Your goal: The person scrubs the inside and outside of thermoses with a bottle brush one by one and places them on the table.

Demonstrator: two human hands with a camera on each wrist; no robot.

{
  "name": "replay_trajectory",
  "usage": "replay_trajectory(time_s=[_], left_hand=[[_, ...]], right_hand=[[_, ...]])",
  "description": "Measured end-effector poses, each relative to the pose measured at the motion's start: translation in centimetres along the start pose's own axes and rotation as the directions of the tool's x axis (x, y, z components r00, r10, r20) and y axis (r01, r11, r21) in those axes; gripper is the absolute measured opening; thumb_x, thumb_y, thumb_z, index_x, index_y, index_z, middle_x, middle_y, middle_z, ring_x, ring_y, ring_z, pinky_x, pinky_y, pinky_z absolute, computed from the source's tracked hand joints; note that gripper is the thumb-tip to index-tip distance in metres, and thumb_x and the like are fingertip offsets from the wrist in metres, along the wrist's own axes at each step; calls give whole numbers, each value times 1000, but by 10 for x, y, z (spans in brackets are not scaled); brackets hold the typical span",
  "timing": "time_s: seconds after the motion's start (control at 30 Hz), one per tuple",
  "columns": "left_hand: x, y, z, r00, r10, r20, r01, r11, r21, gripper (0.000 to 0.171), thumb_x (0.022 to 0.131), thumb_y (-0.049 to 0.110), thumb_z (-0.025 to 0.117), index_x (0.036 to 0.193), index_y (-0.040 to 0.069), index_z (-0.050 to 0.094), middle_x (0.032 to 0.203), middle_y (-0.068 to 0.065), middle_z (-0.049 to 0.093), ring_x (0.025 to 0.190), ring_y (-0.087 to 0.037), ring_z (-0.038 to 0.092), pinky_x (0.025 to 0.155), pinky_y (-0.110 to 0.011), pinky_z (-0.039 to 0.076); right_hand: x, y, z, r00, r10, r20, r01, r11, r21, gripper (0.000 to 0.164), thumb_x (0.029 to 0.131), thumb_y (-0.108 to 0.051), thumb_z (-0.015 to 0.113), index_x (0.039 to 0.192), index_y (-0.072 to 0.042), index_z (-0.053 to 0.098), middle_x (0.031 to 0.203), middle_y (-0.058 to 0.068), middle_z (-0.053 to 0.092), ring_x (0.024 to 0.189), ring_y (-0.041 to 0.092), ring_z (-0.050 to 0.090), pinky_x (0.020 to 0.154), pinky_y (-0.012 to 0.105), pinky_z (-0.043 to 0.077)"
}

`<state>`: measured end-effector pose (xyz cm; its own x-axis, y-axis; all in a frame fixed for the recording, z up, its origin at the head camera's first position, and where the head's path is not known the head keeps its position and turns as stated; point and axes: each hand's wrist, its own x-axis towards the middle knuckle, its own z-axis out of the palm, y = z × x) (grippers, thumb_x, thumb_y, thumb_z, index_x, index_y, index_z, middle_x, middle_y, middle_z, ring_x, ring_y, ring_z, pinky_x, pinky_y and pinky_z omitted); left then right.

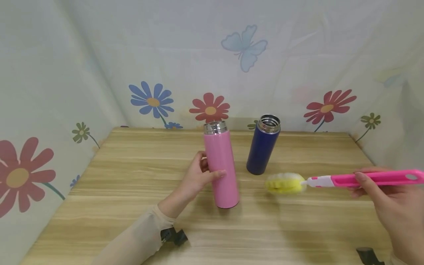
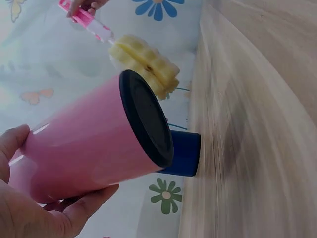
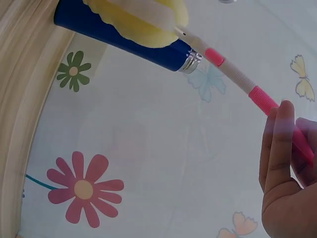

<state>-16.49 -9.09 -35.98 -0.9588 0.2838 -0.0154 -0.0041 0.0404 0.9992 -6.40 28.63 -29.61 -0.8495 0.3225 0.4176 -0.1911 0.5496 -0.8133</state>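
Note:
My left hand [image 1: 202, 175] grips a pink vacuum flask [image 1: 221, 169] by its side, thumb across the front. The flask's steel neck is uncapped, and its dark base [image 2: 146, 119] shows clear of the table in the left wrist view. In my right hand [image 1: 394, 202] is a bottle brush by its pink handle [image 1: 374, 179]. The brush's yellow and white sponge head [image 1: 285, 183] points left, above the table and apart from the pink flask. A dark blue flask [image 1: 262, 149] stands upright and uncapped on the table, behind the sponge head and right of the pink flask.
The wood-grain table [image 1: 149, 158] ends at the back against a white curtain [image 1: 185, 48] printed with flowers and a butterfly. More curtain hangs along both sides. A black wrist-camera mount [image 1: 173, 236] sits at my left cuff, another [image 1: 368, 255] by the right wrist.

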Motion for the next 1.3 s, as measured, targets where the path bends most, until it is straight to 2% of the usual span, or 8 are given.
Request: replay_trajectory(time_s=[0.27,0.53,0.7,0.83,0.93,1.03,1.13,1.3], left_hand=[[4,1,-3,997,70,-44,-67,995,78,71,80,14,77,137,12,34,133,-11,53,121,-26,54,100,-41,50],[17,-3,-5,991,90,-100,-73,985,158,70,80,17,78,137,14,38,133,-8,52,123,-25,51,104,-44,47],[27,-8,-5,986,114,-125,-94,983,156,71,78,17,80,135,16,38,130,-7,52,121,-25,52,103,-43,48],[36,-13,-7,981,126,-146,-105,984,146,71,77,16,80,135,14,38,128,-8,53,120,-25,53,103,-42,49],[42,-16,-8,979,129,-158,-104,982,154,72,77,16,80,135,14,38,128,-8,53,120,-25,53,103,-41,49],[48,-18,-8,978,125,-168,-98,982,162,73,77,16,81,135,15,38,129,-7,52,121,-26,52,103,-41,48],[51,-20,-8,977,126,-171,-97,981,167,74,76,16,81,136,15,37,130,-6,52,123,-27,51,105,-42,46],[56,-23,-8,976,136,-170,-106,979,176,76,77,15,80,138,15,36,133,-5,50,126,-25,49,109,-43,43]], right_hand=[[-1,2,6,996,-86,18,76,953,293,21,82,17,62,99,9,68,84,-5,74,60,6,69,59,17,55],[-8,7,16,993,-107,48,96,976,194,23,81,17,63,103,13,64,89,-7,71,69,3,71,63,18,56],[-10,9,22,980,-199,-13,199,980,-13,22,78,13,70,99,9,68,88,-19,66,71,-11,65,64,8,52],[-8,17,27,918,-395,-27,388,910,-147,24,72,11,76,95,5,71,95,-31,59,79,-21,55,66,-2,45],[-7,22,32,859,-512,-25,496,843,-208,18,81,-6,75,94,5,71,93,-13,67,89,-23,50,73,-5,41],[-6,26,37,805,-593,-18,569,779,-263,38,90,-33,66,93,5,72,86,11,69,95,-23,46,82,-6,37],[-4,31,44,744,-668,-7,632,707,-317,55,94,-49,53,91,3,72,83,18,67,84,-8,54,89,-5,34],[-5,35,53,663,-748,28,707,613,-354,53,97,-45,50,90,2,73,81,14,67,69,22,58,95,-3,32]])
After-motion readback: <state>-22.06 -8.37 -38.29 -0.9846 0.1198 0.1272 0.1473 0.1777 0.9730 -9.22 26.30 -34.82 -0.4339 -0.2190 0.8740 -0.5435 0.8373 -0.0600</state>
